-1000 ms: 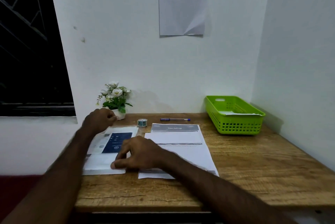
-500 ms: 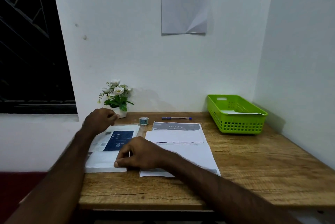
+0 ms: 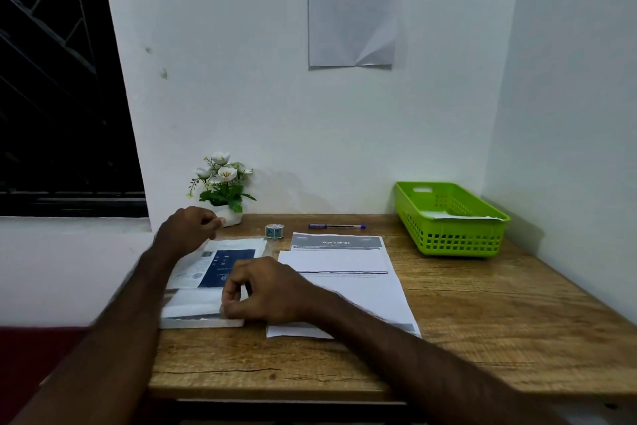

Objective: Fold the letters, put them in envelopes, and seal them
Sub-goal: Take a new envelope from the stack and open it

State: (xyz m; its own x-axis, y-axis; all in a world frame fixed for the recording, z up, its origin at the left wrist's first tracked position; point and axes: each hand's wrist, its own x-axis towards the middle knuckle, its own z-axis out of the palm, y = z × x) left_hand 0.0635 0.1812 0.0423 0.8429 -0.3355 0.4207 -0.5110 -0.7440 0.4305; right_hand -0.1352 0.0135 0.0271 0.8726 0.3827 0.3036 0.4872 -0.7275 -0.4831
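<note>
A: Sitting in a white corner is a wooden desk point(image 3: 482, 338), dark window point(image 3: 62, 80) left, green basket point(image 3: 451, 218) right.

B: And the hands?

A: The left hand point(image 3: 188, 230), fingers curled, rests on the far edge of the letter stack point(image 3: 206, 283). The right hand point(image 3: 265, 290) pinches its near right corner. More letters point(image 3: 348, 273) lie just right.
</note>
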